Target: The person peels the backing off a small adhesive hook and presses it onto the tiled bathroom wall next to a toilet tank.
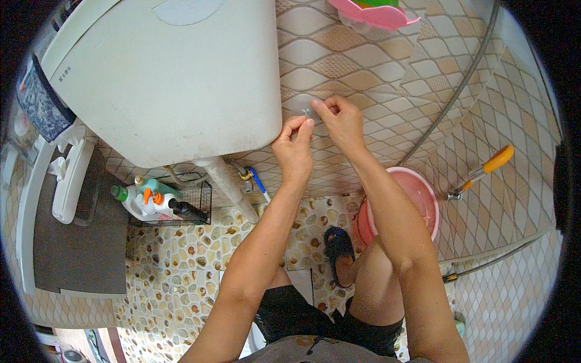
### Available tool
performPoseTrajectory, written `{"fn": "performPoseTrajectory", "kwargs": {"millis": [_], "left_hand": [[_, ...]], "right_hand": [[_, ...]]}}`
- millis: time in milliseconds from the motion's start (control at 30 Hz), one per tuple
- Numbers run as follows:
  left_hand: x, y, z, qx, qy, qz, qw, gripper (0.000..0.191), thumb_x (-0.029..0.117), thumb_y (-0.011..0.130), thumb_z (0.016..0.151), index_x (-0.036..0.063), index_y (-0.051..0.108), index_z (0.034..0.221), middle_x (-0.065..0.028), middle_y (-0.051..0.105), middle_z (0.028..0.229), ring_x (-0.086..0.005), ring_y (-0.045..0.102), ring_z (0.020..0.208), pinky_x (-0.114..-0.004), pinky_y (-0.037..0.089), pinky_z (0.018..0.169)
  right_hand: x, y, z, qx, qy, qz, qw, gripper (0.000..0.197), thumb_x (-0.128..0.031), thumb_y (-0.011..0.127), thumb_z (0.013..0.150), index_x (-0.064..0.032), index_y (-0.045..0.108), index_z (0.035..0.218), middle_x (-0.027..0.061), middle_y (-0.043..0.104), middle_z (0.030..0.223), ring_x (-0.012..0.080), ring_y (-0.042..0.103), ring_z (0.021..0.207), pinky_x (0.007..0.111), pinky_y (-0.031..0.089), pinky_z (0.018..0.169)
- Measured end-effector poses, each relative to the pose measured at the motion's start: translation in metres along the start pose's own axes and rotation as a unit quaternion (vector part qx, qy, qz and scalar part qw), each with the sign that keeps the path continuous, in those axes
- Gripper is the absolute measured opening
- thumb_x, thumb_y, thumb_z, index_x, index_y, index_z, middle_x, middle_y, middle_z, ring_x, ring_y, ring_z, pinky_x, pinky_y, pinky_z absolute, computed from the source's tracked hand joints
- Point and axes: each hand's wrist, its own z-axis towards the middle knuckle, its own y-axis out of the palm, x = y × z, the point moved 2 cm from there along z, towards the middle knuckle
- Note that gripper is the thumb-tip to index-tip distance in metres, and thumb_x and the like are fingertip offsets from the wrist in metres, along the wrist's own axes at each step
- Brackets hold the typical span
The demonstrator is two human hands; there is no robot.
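Observation:
A small clear hook (305, 111) on a round transparent backing is between my hands, in front of the patterned wall tiles (345, 68). I cannot tell whether the backing touches the wall. My left hand (294, 147) pinches the lower edge of the hook piece between thumb and forefinger, beside the lower right corner of the white cistern (190, 90). Above and to the right, my right hand (341, 121) has its thumb tip at the backing's edge with the other fingers curled; its grip is partly hidden.
Below the cistern runs a thick pipe (229, 188), beside a black wire basket (204, 199) with several bottles. A pink bucket (429, 195) stands at right, near an orange-handled tool (497, 159). A grey hose (458, 90) hangs along the wall. Pink plastic (372, 16) is at the top.

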Motion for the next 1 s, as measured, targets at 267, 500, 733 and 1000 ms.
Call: {"fn": "performPoseTrajectory", "kwargs": {"millis": [267,500,733,1000], "left_hand": [[-0.0021,-0.0015,0.0023,-0.001,-0.004,0.027,1.0,0.016,0.012,0.072,0.086,0.0002,0.069,0.097,-0.0025,0.066,0.087,-0.0097,0.058,0.072,-0.024,0.048,0.066],[-0.0025,-0.0003,0.0022,0.007,-0.014,0.013,1.0,0.016,0.011,0.072,0.086,-0.0002,0.069,0.098,-0.0039,0.066,0.09,-0.0111,0.059,0.074,-0.025,0.05,0.067],[-0.0013,0.0002,0.0024,0.006,-0.01,0.013,1.0,0.017,0.011,0.072,0.086,-0.0003,0.069,0.098,-0.0042,0.066,0.091,-0.0116,0.059,0.074,-0.025,0.051,0.067],[-0.0025,0.0006,0.0022,0.014,-0.014,0.0,1.0,0.014,0.01,0.071,0.087,0.0005,0.069,0.096,-0.003,0.066,0.088,-0.0109,0.059,0.072,-0.024,0.049,0.066]], "right_hand": [[-0.0082,-0.0004,0.0,0.012,0.01,-0.026,1.0,0.039,-0.04,0.076,0.077,-0.0026,0.067,0.072,0.0127,0.065,0.065,0.027,0.061,0.057,0.039,0.047,0.054],[-0.007,0.0007,0.0007,0.019,0.014,-0.042,0.999,0.04,-0.042,0.075,0.078,-0.0032,0.066,0.071,0.0143,0.064,0.064,0.0295,0.062,0.057,0.04,0.047,0.055],[-0.0067,0.0017,0.0013,0.022,0.008,-0.057,0.998,0.044,-0.045,0.075,0.078,-0.0031,0.066,0.071,0.0145,0.064,0.065,0.0308,0.062,0.057,0.042,0.048,0.056],[-0.0085,0.0017,0.0009,0.019,0.017,-0.072,0.997,0.045,-0.046,0.075,0.077,-0.0027,0.066,0.071,0.0162,0.065,0.067,0.0329,0.063,0.06,0.042,0.048,0.057]]}}
